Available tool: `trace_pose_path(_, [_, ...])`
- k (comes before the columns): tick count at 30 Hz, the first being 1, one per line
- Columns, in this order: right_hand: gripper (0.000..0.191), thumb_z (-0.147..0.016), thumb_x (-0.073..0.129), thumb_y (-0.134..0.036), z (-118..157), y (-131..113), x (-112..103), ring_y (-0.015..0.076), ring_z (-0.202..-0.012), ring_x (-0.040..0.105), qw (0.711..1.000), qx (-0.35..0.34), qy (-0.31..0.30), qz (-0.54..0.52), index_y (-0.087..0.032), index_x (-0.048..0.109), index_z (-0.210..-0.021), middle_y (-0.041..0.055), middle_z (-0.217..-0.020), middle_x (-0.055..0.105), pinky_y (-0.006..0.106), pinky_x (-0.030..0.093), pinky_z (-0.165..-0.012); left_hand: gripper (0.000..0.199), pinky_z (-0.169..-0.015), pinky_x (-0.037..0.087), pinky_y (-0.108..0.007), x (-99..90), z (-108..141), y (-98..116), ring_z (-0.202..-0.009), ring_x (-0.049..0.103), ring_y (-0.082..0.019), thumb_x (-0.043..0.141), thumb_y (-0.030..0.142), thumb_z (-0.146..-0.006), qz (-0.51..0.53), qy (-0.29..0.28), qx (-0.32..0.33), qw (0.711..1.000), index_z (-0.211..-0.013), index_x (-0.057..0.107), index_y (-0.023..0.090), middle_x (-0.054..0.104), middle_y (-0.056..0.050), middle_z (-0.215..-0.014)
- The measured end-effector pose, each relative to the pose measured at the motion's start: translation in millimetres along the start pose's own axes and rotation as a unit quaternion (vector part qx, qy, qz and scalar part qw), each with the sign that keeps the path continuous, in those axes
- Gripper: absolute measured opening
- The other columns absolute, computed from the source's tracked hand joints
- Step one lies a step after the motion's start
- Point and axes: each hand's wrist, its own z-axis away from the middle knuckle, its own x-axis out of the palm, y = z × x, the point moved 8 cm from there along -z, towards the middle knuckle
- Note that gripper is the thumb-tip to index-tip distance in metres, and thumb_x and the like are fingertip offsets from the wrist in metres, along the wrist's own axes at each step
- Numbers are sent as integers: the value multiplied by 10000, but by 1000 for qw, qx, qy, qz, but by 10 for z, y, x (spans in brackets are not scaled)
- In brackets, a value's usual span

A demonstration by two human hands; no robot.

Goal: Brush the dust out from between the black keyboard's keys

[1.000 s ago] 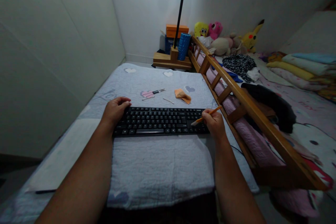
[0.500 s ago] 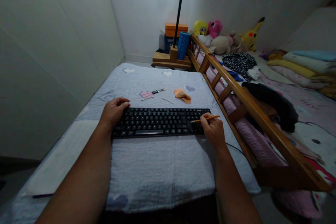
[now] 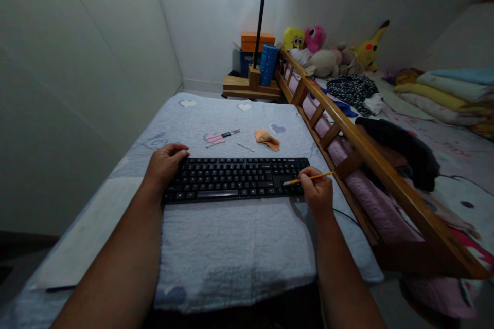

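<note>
A black keyboard (image 3: 231,178) lies flat on the pale blue quilted cover, its long side towards me. My left hand (image 3: 164,165) is closed around the keyboard's left end, thumb along the top corner. Over the number pad, my right hand (image 3: 319,193) pinches a thin orange-yellow brush (image 3: 295,181). The brush points left, its pale tip at the keys near the arrow block; whether it touches them I cannot tell. Behind the keyboard lie an orange cloth (image 3: 267,139), a cotton swab (image 3: 246,147), another thin swab (image 3: 215,144) and a small dark-handled tool with metal prongs (image 3: 230,133).
A wooden bed rail (image 3: 347,136) runs close along the right side. Beyond it are folded blankets (image 3: 443,97), dark clothes (image 3: 401,154) and plush toys (image 3: 324,61). At the back stands a lamp pole (image 3: 261,15) beside a blue roller (image 3: 267,66). A black cable (image 3: 347,216) trails right.
My right hand has shifted slightly right and down with the brush, whose tip now sits a little lower over the keys. My left hand stays on the keyboard.
</note>
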Motion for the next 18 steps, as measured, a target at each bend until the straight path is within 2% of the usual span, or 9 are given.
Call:
trace_pose_path(5, [202, -853, 515, -311, -18, -54, 79, 153, -576, 521, 999, -25, -27, 13, -220, 585, -687, -22, -592, 539, 280, 372, -573, 345, -735, 480, -319, 6, -1, 4, -761, 614, -211, 700, 426, -585, -9, 0, -1, 1000, -848, 721, 204, 701, -19, -783])
trace_pose_path(11, [242, -817, 497, -307, -18, -44, 76, 126, -477, 426, 999, -5, -47, 16, -220, 528, -592, -41, -487, 434, 272, 302, -504, 346, -727, 486, -328, 10, 0, -3, -762, 617, -222, 689, 423, -593, -11, 0, -2, 1000, -859, 724, 204, 710, -27, -790])
trace_pose_path(15, [256, -813, 500, -317, -16, -29, 22, 124, -478, 412, 999, 19, -30, -27, -221, 512, -575, -38, -490, 421, 267, 296, -491, 329, -740, 487, -326, 5, 3, 5, -765, 621, -216, 691, 412, -591, -10, 2, 2, 1000, -844, 723, 204, 707, -23, -793])
trace_pose_path(18, [268, -842, 515, -348, -15, -9, -12, 132, -497, 447, 999, 26, -8, -39, -215, 556, -613, -33, -508, 458, 267, 331, -508, 330, -745, 490, -325, 4, -7, -3, -766, 623, -214, 699, 410, -589, -8, 3, 4, 1000, -845, 726, 203, 703, -21, -790])
